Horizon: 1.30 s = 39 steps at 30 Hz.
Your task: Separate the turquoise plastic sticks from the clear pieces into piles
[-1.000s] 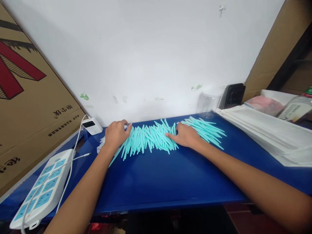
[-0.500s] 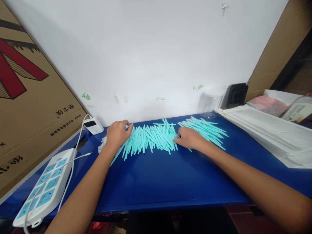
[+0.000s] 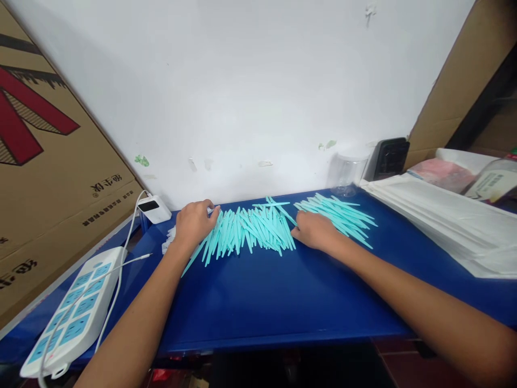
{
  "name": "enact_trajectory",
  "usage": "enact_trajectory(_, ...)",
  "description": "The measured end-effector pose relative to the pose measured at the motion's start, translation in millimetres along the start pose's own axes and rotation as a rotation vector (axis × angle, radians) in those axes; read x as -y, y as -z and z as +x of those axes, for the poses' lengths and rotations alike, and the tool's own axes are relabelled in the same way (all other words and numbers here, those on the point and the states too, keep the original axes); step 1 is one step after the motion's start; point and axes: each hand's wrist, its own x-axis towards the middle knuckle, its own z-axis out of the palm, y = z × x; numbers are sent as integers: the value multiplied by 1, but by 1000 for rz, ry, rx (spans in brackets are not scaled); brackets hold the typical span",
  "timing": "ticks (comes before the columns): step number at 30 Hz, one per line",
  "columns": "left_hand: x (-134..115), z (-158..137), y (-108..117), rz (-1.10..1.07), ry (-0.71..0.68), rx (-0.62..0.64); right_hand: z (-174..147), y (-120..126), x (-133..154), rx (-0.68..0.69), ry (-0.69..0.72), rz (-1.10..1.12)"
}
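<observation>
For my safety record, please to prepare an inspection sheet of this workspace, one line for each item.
Surface: blue table, glossy.
Work items: turquoise sticks in two piles, a larger pile between the hands and a smaller pile past the right hand.
Clutter: clear container near the wall; white sheets at right; power strip at left.
Hands: left hand and right hand at opposite ends of the larger pile; grip cannot be told.
Cables: white cables; one crosses the power strip, its end loose.
Surroundings: marked white wall; printed cardboard at left.
</observation>
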Motion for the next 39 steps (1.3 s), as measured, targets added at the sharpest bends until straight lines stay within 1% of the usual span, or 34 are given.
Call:
enact_trajectory(4, 1, 1, -1, -9, -6, 6, 1, 0, -1, 15, 1, 6)
enact_trajectory(8, 1, 1, 0, -12, 5, 16, 2, 0, -11, 24, 34, 28)
enact_trajectory(11, 1, 0, 1, -1, 20, 19, 2, 4, -19, 9, 51, 56)
enact_trajectory(13, 1, 0, 2, 4, 27, 22, 2, 8, -24, -13, 39, 80)
enact_trajectory(18, 10, 3, 0, 11, 36, 24, 7, 14, -29, -109, -23, 122)
enact_trajectory(22, 34, 10, -3, 45, 69, 45, 12, 11, -29, -283, 17, 178)
enact_trajectory(24, 50, 14, -5, 61, 74, 81, 13, 9, -27, -357, 63, 238)
enact_trajectory(25, 57, 16, -7, 60, 70, 111, 13, 8, -26, -369, 86, 279)
enact_trajectory(28, 73, 20, -11, -16, 7, 252, 11, 7, -21, -359, 179, 428)
enact_trajectory(30, 76, 21, -15, -101, -46, 324, 9, 7, -18, -343, 237, 498)
enact_trajectory(31, 74, 21, -17, -130, -65, 322, 8, 7, -17, -338, 254, 513)
enact_trajectory(32, 70, 21, -21, -148, -76, 291, 8, 6, -17, -336, 261, 518)
enact_trajectory(35, 54, 19, -33, -176, -98, 129, 7, 5, -16, -340, 256, 514)
enact_trajectory(36, 49, 19, -38, -189, -112, 96, 7, 5, -16, -342, 258, 515)
enact_trajectory(37, 45, 18, -43, -203, -133, 85, 7, 4, -16, -343, 259, 515)
enact_trajectory(39, 42, 18, -51, -207, -183, 120, 8, 4, -16, -341, 258, 513)
